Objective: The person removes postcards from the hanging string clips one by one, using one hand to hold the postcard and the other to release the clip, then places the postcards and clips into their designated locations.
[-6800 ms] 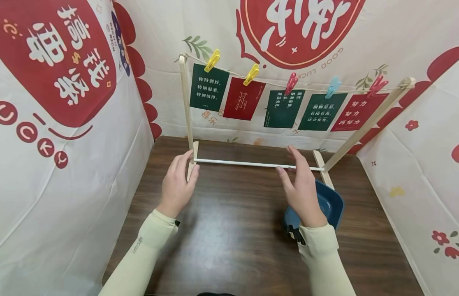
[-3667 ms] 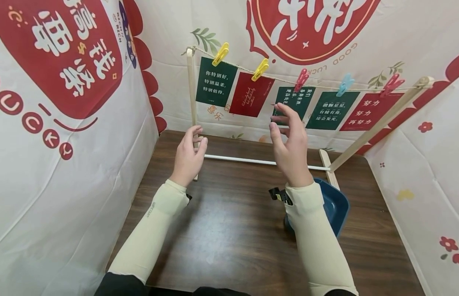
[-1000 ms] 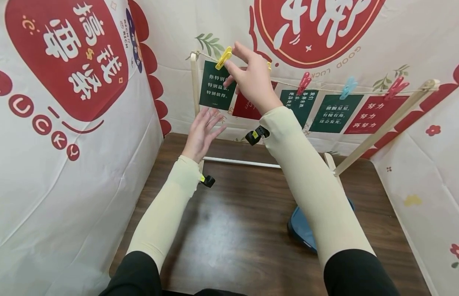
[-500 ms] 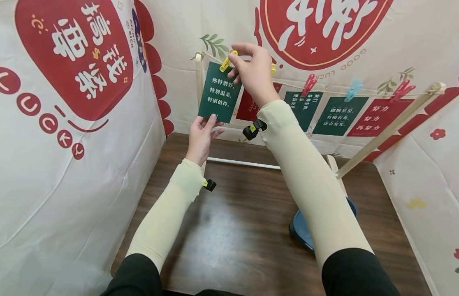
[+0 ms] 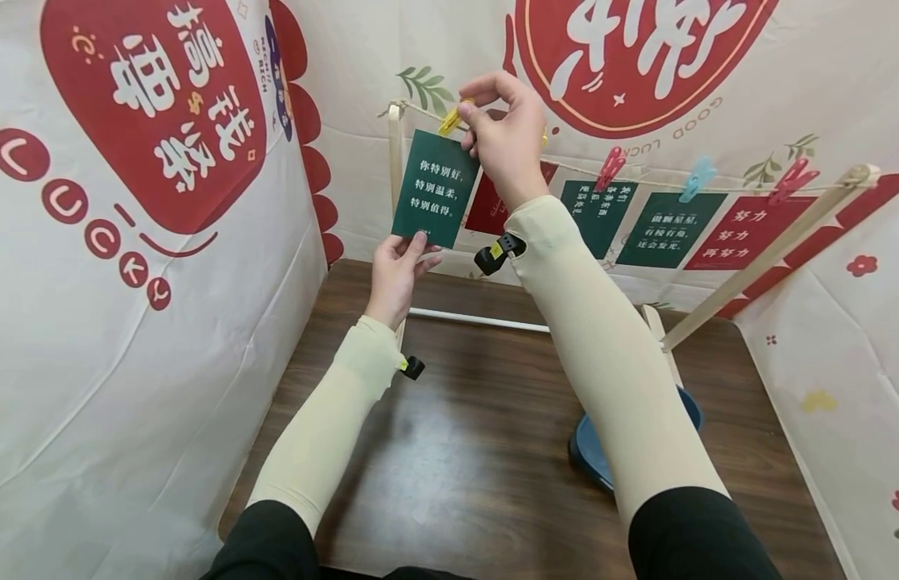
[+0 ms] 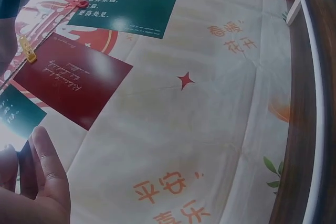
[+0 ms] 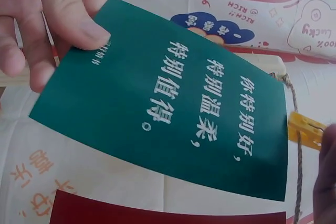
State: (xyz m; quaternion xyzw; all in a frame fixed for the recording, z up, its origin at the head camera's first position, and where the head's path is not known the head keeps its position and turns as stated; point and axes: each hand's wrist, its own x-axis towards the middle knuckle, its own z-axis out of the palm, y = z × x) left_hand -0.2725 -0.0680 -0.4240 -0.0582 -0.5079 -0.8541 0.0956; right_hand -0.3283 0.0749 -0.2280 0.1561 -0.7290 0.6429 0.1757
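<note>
Card [image 5: 437, 188] is pinched at 6 o'clock by left hand [image 5: 394, 276], clip [image 5: 450, 122] (at card's 12) by right hand [image 5: 509, 135]; card is best held flat, clip squeezed wide.

The dark wood-grain table [image 5: 478, 459] carries a wooden frame [image 5: 764, 259] and blue container [image 5: 593, 453].

Setting: booth-like workspace | shown by: printed hangings [image 5: 362, 56] on three sides, wood-grain table [image 5: 464, 451]
</note>
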